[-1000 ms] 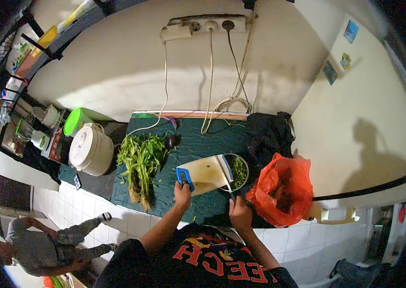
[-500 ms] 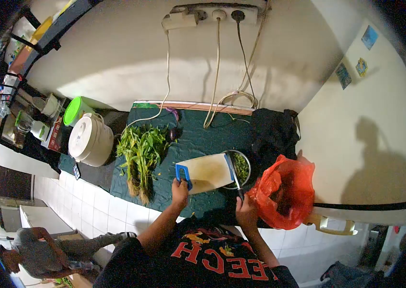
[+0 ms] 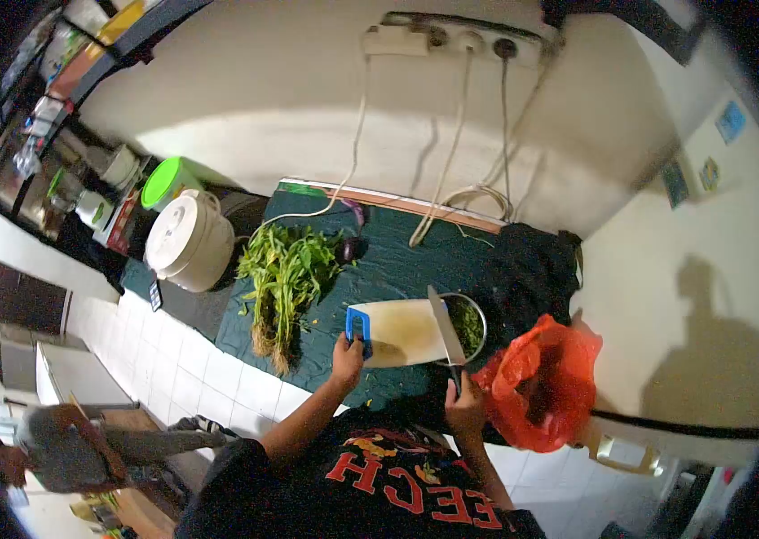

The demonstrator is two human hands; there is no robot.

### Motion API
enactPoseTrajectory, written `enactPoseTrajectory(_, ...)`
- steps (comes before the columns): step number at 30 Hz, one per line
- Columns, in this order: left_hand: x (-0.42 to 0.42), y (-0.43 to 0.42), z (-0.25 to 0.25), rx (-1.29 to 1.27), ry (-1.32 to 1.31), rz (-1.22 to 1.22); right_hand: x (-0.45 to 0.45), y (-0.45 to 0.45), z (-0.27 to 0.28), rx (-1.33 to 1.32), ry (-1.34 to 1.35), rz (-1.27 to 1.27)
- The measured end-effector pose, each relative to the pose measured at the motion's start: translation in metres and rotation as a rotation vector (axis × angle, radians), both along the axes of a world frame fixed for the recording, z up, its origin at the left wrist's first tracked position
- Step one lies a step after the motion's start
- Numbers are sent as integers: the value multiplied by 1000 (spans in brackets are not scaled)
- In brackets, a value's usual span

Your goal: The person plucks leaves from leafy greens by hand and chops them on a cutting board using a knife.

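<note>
We list: cutting board (image 3: 406, 332), cream, blue-handled; plastic bag (image 3: 521, 382), red-orange; tablecloth (image 3: 397, 265), dark green; T-shirt (image 3: 375, 485), black, red-lettered.

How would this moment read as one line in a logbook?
left hand: holds cutting board | right hand: holds knife | knife: at board's end, near bowl | bowl: chopped greens inside
</note>
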State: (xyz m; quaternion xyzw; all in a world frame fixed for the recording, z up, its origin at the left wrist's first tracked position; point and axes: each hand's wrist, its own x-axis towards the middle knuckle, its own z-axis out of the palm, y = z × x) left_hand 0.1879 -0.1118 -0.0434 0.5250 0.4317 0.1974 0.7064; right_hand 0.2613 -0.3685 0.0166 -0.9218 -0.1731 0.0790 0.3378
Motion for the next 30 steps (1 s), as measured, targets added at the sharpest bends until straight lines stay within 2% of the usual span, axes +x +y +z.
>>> enactPoseTrajectory(1,-4,4,1,4,-3,26,0,0,-2,40,-80,-11)
enactPoseTrajectory(3,-21,12,4,-31,120,33,-5,-3,-5,129,-44,-4)
enactPoseTrajectory(7,-76,38,-34,8,222,140,-12,-11,-17,82,-98,89)
enactPoseTrajectory(10,-113,55,-81,13,240,212,-22,-10,-32,48,-71,164)
enactPoseTrajectory(11,-118,60,-101,129,257,232,-25,-10,-39,55,-65,180)
enactPoseTrajectory(12,-118,62,-98,247,272,252,-27,-8,-43,69,-61,237)
enactPoseTrajectory(13,-117,63,-96,252,275,267,-27,-4,-47,84,-59,292)
enactPoseTrajectory(15,-110,67,-88,474,556,137,-32,4,-49,65,-25,313)
enactPoseTrajectory(17,-108,78,-85,751,689,-148,-37,16,-46,38,12,331)
enactPoseTrajectory(18,-103,76,-60,977,851,-298,-37,24,-46,-5,43,333)
enactPoseTrajectory(19,-100,75,-54,1072,947,-212,-37,30,-46,-50,71,335)
enactPoseTrajectory(21,-96,90,-24,1068,817,-118,-38,38,-51,-35,69,347)
enactPoseTrajectory(25,-103,136,-18,1081,772,-52,-45,59,-48,-90,64,328)
enactPoseTrajectory(30,-107,185,-30,899,842,-123,-64,90,-65,-47,-2,293)
